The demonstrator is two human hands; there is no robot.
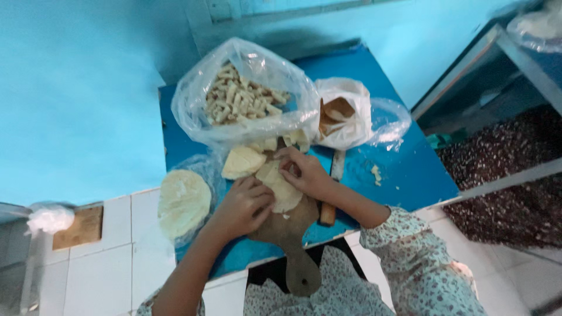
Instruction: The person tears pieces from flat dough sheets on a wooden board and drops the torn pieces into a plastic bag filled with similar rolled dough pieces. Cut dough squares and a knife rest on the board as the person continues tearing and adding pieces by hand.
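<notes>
Both hands rest on a pale, flat sheet of dough point(280, 186) that lies on a wooden cutting board point(290, 234) with a long handle. The sheet is cream-coloured, thin and round at its edge, and it looks soft and a little folded. The left hand point(243, 205) presses on its left side with curled fingers, and the right hand point(304, 171) pinches its upper part between thumb and fingers. Just beside it, at upper left, lies another thick yellowish piece point(241, 162). The board stands on a small blue table point(404, 169). Left of the board a round stack of pale sheets point(183, 202) sits in thin plastic. Behind the hands, an open clear plastic bag point(246, 96) holds many short cut strips, and a white bag point(345, 111) lies next to it. A knife with a wooden handle point(331, 199) lies partly under the right forearm.
</notes>
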